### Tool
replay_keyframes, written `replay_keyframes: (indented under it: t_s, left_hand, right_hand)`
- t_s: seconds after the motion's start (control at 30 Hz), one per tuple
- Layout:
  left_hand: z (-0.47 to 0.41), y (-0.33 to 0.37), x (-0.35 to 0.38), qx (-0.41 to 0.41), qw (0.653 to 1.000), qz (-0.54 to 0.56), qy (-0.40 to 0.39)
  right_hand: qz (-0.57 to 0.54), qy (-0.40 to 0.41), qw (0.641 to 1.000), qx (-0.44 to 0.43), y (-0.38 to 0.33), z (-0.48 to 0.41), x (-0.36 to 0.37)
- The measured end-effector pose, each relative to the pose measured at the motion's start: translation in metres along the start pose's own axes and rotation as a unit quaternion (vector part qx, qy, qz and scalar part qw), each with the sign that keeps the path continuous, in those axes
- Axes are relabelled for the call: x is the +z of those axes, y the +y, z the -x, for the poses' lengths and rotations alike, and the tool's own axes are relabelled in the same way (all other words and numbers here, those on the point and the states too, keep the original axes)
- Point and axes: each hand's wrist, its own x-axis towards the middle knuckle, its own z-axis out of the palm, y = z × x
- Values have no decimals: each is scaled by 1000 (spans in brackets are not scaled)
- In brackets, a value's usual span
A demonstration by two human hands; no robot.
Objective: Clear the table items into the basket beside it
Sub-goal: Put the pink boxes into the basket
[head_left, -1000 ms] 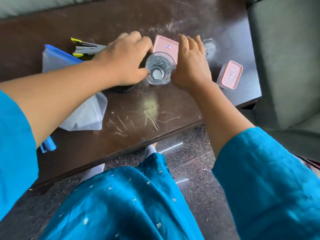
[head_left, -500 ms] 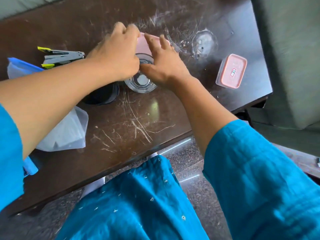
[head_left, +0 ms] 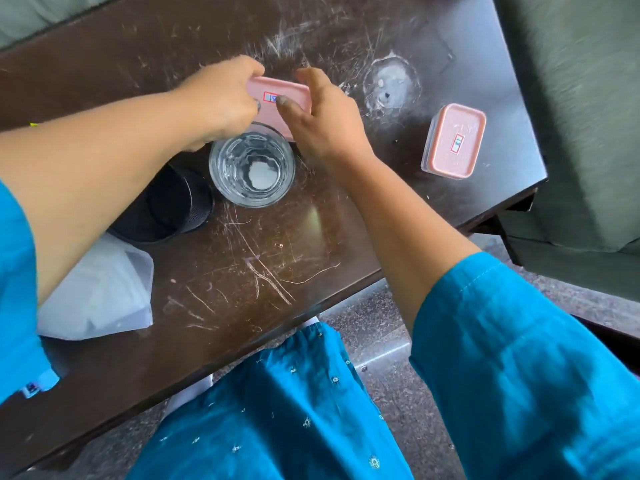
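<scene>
Between the left hand (head_left: 221, 98) and right hand (head_left: 322, 119), a pink-lidded box (head_left: 277, 102) was gripped at both ends, far side of the worktop (head_left: 242, 271). A glass (head_left: 252, 168) was noted just beside; a second box (head_left: 453, 140) well apart. Risk judged: glass toppled by a wrist during lifting. No basket was seen.

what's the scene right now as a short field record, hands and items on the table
surface: scratched dark brown wooden table
left hand: grip on one end of the pink-lidded rectangular plastic box
right hand: grip on that box's other end
clear round drinking glass: upright, just in front of the held box
second pink-lidded plastic box: alone near the table's right edge
black mesh cup: left of the glass
basket: not in view
</scene>
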Motion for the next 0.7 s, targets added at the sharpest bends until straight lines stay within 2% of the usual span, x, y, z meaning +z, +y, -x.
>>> replay_keyframes:
  t_s: [0.17,0.23,0.37,0.47,0.57,0.7]
  left_hand:
    - [-3,6,-4,16,999,35,19]
    - [-1,10,-11,28,999,33,28]
    - [5,36,-16,112,989,-69,63]
    - [9,61,-12,162,979,-82,96]
    - [12,85,0,160,979,-76,102]
    - [15,109,21,145,984,-63,87]
  right_hand:
    - [20,60,997,34,-2,-5,4]
    - [-4,86,996,37,-6,-5,2]
    - [-57,158,986,24,-3,-6,-20]
    - [-70,197,978,21,4,1,-42]
    - [-87,257,962,46,23,11,-67]
    - [36,261,953,148,74,27,-90]
